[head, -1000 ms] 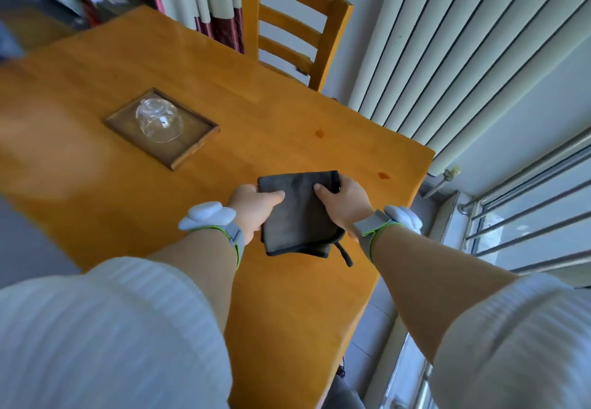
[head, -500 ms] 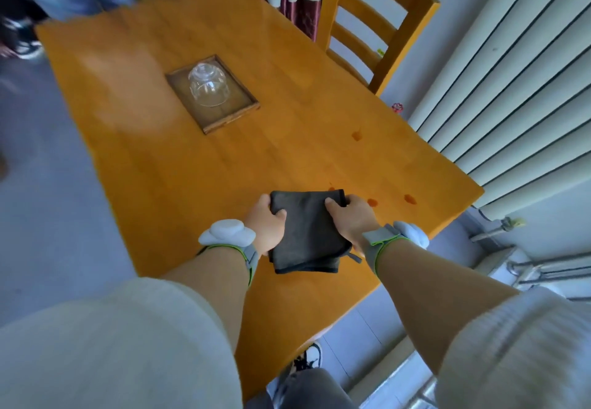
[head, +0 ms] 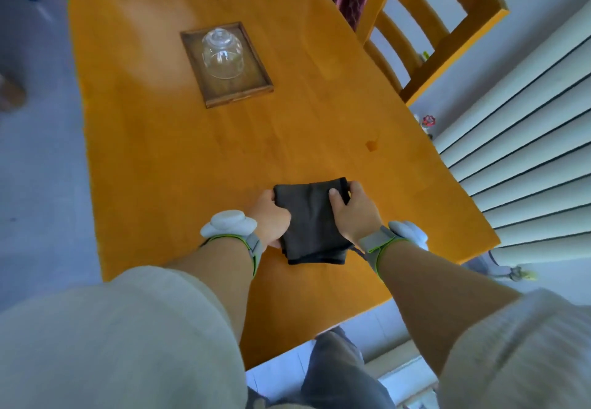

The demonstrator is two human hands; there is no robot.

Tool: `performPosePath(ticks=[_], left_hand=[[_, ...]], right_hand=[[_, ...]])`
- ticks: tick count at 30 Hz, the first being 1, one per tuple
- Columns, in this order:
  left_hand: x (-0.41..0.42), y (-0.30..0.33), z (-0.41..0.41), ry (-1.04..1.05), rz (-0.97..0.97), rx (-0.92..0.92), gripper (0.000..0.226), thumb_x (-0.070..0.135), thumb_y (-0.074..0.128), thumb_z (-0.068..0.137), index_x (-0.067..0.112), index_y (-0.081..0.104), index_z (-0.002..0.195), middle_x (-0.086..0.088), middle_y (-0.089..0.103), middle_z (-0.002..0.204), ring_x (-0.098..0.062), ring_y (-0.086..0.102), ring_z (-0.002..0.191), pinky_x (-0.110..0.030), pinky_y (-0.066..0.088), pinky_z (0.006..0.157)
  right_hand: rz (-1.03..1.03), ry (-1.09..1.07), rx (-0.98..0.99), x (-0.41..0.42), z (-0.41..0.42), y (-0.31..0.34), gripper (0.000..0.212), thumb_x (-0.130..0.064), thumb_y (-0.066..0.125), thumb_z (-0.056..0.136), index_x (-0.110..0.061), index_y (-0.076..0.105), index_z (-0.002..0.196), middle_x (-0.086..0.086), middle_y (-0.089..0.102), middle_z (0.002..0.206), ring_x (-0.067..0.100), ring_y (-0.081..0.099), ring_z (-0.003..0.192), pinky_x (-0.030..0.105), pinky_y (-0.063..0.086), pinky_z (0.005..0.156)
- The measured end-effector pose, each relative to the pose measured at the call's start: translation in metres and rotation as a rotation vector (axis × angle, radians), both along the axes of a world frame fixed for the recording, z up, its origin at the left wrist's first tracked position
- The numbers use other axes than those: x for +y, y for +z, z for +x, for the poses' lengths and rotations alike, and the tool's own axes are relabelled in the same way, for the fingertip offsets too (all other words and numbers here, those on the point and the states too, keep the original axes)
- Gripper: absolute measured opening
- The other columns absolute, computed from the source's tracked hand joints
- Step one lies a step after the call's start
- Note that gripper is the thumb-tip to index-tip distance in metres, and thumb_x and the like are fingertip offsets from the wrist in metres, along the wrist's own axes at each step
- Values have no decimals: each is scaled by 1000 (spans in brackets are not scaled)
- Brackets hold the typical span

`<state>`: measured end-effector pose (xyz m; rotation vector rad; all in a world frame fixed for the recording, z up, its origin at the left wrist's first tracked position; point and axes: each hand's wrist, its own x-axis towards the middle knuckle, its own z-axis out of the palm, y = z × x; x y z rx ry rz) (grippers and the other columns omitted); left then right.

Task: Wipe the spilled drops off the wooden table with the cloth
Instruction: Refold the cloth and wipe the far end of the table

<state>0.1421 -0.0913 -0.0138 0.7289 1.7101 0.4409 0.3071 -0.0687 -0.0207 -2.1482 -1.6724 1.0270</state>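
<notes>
Orange-toned wood fills most of the head view: the wooden table (head: 160,159) runs away from the person, with a slatted wooden chair (head: 425,41) at its far right side and a white ribbed radiator (head: 524,159) along the right; grey floor shows to the left. Near the table's close end lies the folded dark grey cloth (head: 311,220), flat on the wood; the left hand (head: 270,216) grips its left edge, fingers curled around the fabric, while the right hand (head: 353,213) grasps the right edge, thumb lying on top and fingers wrapped over the far corner. Both wrists carry a grey strap with green trim and a white pod; pale sleeves cover the upper arms. 1 small orange-brown drop (head: 371,145) sits on the wood beyond the cloth and to its right, apart from it; whether other drops lie beneath the cloth cannot be told. Farther up the table rests a small dark wooden tray (head: 256,89), and on it stands 1 clear glass cup (head: 223,53) turned upside down.
</notes>
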Motion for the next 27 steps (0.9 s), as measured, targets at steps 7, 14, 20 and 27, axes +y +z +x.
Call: performPosePath(ticks=[7,14,20,27], left_hand=[[17,-6,59,205,-53,22,41,3,56,92,15,49,131,-12,57,124,-40,62,104,-53,60,72],[23,-8,56,-105,-19,415,31,14,56,95,6,50,124,-18,60,119,-37,61,105,-39,52,82],[26,-14,31,-612,-78,733,53,26,56,95,13,35,142,-12,32,149,-34,40,132,-38,39,102],[33,-30,25,-663,-213,755,94,34,64,90,28,-3,157,-6,-19,163,-34,-12,150,-69,14,113]], right_hand=[[-78,209,-26,50,49,-15,50,-38,55,99,-13,40,140,11,64,112,34,63,98,46,53,81],[69,296,-506,62,42,-34,37,-29,59,94,-19,47,128,8,51,121,27,52,105,35,42,77],[180,294,-540,36,3,-53,44,-41,46,98,-10,47,129,13,50,129,32,47,115,41,38,91],[124,539,-468,12,-11,-88,78,-47,32,100,-4,1,157,20,-5,164,35,-7,151,49,-7,121]])
